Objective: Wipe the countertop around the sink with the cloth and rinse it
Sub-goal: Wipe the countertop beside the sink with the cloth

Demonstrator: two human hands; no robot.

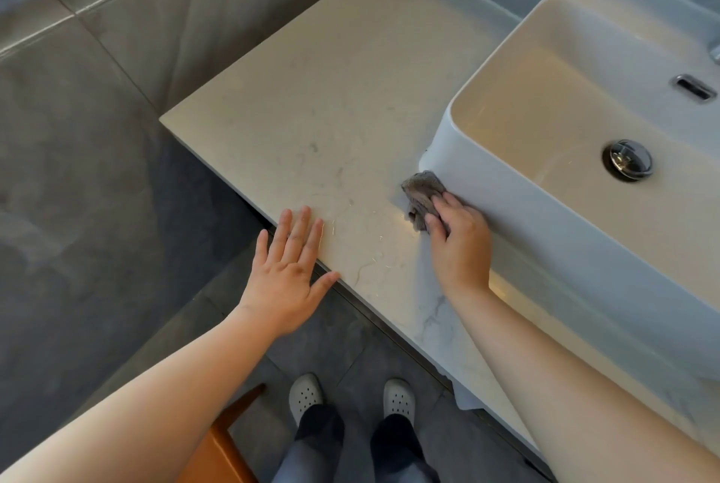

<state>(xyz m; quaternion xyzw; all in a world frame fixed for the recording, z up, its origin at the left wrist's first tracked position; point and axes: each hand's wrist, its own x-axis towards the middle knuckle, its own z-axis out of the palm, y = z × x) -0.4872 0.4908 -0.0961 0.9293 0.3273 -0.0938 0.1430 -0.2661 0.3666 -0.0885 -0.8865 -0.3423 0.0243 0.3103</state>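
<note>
A pale marble countertop (311, 100) runs from the front edge back to the tiled wall. A white vessel sink (518, 210) stands on its right part, with a chrome drain plug (627, 160) in the basin. My right hand (459, 241) presses a bunched grey cloth (420, 196) onto the counter, right against the sink's outer left wall near its front corner. My left hand (288, 272) lies flat with fingers spread on the counter's front edge, holding nothing.
Grey tiled walls (117, 54) border the counter at left and back. A chrome overflow slot (695, 87) sits in the basin's far wall. Below are grey floor tiles, my two feet in white clogs (306, 395), and an orange wooden piece (222, 451).
</note>
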